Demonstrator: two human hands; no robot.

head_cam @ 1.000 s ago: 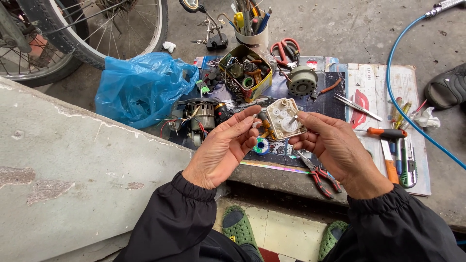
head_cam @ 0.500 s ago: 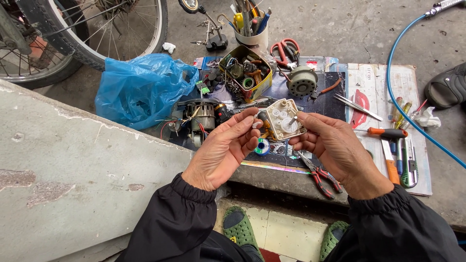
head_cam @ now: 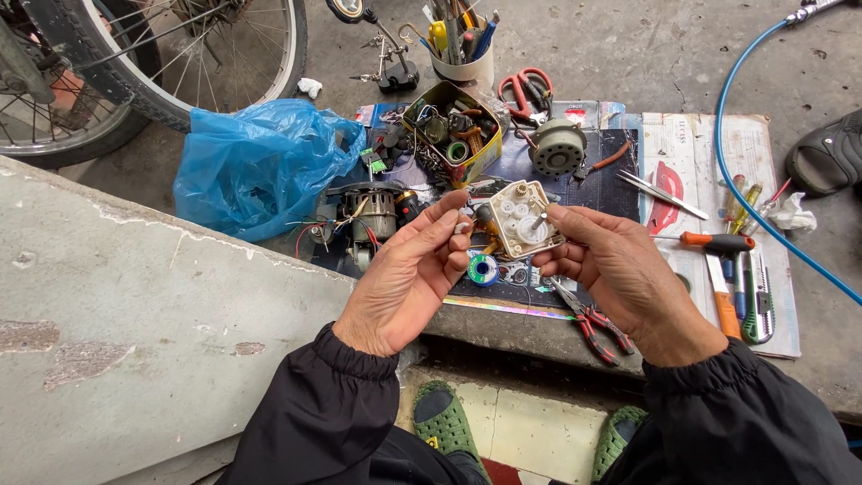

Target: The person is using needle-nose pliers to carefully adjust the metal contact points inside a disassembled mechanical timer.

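Head view, looking down past black sleeves at two bare hands raised over a cluttered low worktop (head_cam: 530, 328). Between them is a small cream plastic gearbox (head_cam: 523, 218), its open face up, showing white gears and a metal shaft. The right hand (head_cam: 620, 278) pinches it along its right edge, thumb on top and fingers curled beneath. The left hand (head_cam: 409, 278) is half curled, palm turned inward, its thumb and fingertips touching the gearbox's left edge near a brass-coloured part.

Directly under the gearbox on the worktop lies a small spool of solder (head_cam: 482, 268). Red-handled pliers (head_cam: 593, 321) lie near the front edge, below the right hand. Left of the left hand sits a small electric motor (head_cam: 370, 214) with loose wires, and beyond it a crumpled blue plastic bag (head_cam: 256, 166). Farther back is a metal tin of parts (head_cam: 449, 135), a round grey motor (head_cam: 557, 146) and red scissors (head_cam: 525, 90). To the right, an orange-handled screwdriver (head_cam: 718, 242) lies on paper. A bicycle wheel (head_cam: 135, 63) stands top left; a blue hose (head_cam: 745, 180) curves across the concrete floor.
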